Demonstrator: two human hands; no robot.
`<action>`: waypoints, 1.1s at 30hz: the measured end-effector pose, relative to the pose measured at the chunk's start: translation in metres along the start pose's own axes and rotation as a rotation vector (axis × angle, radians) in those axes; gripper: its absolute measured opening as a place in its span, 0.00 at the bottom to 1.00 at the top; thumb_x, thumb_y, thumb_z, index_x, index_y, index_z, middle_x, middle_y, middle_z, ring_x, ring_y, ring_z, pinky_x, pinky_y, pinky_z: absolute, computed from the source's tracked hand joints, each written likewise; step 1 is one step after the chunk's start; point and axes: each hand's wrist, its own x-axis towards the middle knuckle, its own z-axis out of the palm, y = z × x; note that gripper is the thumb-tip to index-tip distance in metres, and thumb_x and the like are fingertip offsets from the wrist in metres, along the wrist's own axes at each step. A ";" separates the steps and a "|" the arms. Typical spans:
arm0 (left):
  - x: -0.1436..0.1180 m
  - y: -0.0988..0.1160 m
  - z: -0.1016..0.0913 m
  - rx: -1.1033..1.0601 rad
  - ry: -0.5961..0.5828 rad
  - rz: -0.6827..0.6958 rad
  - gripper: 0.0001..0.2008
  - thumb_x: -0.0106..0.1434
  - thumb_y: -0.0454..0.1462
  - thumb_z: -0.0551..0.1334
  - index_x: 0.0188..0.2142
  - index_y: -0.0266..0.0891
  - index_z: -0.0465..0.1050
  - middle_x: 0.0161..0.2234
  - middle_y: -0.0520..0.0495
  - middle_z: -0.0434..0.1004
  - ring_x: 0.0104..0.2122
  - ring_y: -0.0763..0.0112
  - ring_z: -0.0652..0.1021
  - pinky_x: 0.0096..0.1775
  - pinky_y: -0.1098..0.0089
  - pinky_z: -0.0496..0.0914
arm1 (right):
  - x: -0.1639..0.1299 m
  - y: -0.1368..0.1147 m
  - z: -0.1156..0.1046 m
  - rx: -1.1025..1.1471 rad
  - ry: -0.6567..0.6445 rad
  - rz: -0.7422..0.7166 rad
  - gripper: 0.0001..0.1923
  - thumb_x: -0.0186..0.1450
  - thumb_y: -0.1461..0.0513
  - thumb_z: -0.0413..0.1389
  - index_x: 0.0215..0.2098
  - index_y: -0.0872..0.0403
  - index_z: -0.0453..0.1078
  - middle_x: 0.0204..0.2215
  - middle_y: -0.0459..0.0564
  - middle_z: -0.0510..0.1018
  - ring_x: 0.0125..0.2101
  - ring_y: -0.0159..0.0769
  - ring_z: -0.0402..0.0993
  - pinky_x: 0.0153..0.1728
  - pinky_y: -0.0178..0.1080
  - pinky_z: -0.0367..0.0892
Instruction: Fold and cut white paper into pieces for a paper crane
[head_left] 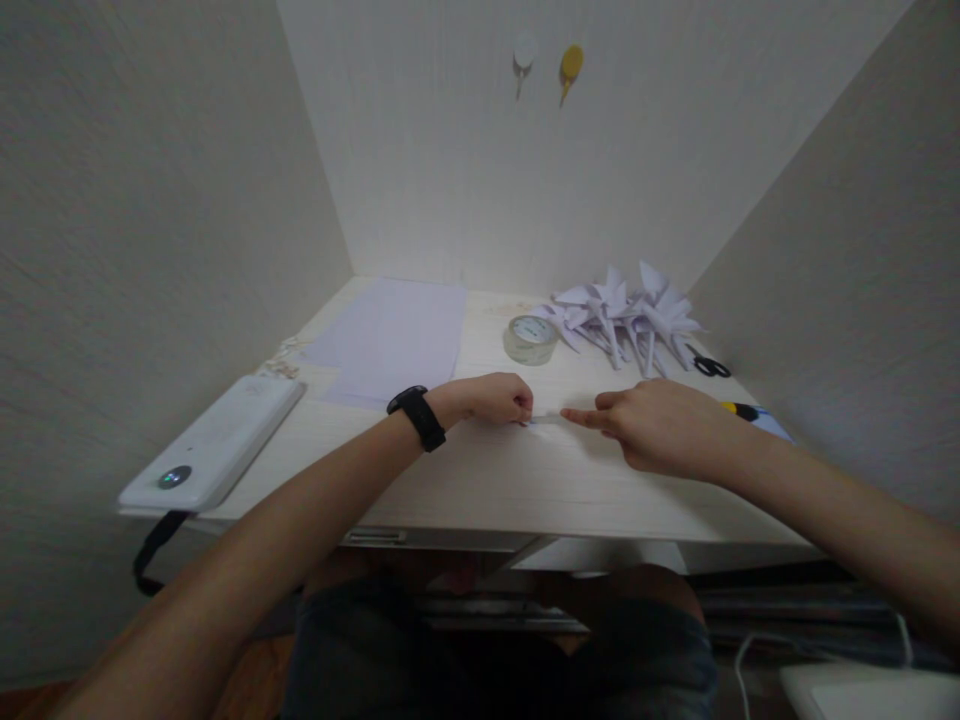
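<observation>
Above denim-clad knees, the left hand (495, 398) pinches one end of a small tape strip (546, 421) flat on the tabletop (525, 480) while the right hand's (660, 425) extended forefinger presses its other end; finished paper pinwheels (626, 320) are piled behind, blank sheets (397, 340) apparently remaining.

Home craft nook: my pale wood-grain desk (525, 480) boxed in by plain walls, with paper sheets (397, 340), a tape roll (530, 338), folded paper pinwheels (626, 315), scissors (710, 366), two wall hooks (547, 65).
</observation>
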 end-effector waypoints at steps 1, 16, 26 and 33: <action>0.000 0.000 0.000 -0.011 -0.002 0.002 0.09 0.57 0.32 0.58 0.34 0.34 0.78 0.31 0.46 0.79 0.29 0.72 0.71 0.32 0.73 0.62 | 0.000 0.000 0.000 -0.001 0.000 -0.002 0.38 0.54 0.72 0.52 0.62 0.45 0.64 0.29 0.48 0.78 0.21 0.31 0.69 0.23 0.37 0.46; -0.001 0.000 -0.001 -0.057 0.008 -0.031 0.09 0.56 0.31 0.59 0.33 0.33 0.78 0.32 0.45 0.80 0.29 0.72 0.73 0.31 0.73 0.63 | -0.003 0.000 0.003 -0.012 0.022 0.004 0.36 0.56 0.71 0.51 0.63 0.45 0.63 0.29 0.46 0.77 0.20 0.29 0.65 0.23 0.37 0.45; -0.019 0.008 -0.002 0.004 0.406 -0.048 0.13 0.63 0.40 0.58 0.34 0.35 0.79 0.32 0.44 0.80 0.31 0.69 0.75 0.34 0.70 0.63 | -0.022 -0.010 0.012 -0.169 0.175 0.211 0.36 0.60 0.72 0.48 0.66 0.49 0.58 0.34 0.50 0.78 0.26 0.35 0.70 0.25 0.37 0.51; -0.030 0.022 0.002 0.110 0.449 -0.073 0.14 0.63 0.41 0.57 0.34 0.38 0.80 0.33 0.43 0.81 0.32 0.66 0.75 0.34 0.69 0.62 | -0.030 -0.035 0.013 -0.252 0.227 0.333 0.30 0.61 0.71 0.49 0.61 0.53 0.64 0.36 0.55 0.78 0.30 0.40 0.70 0.28 0.40 0.55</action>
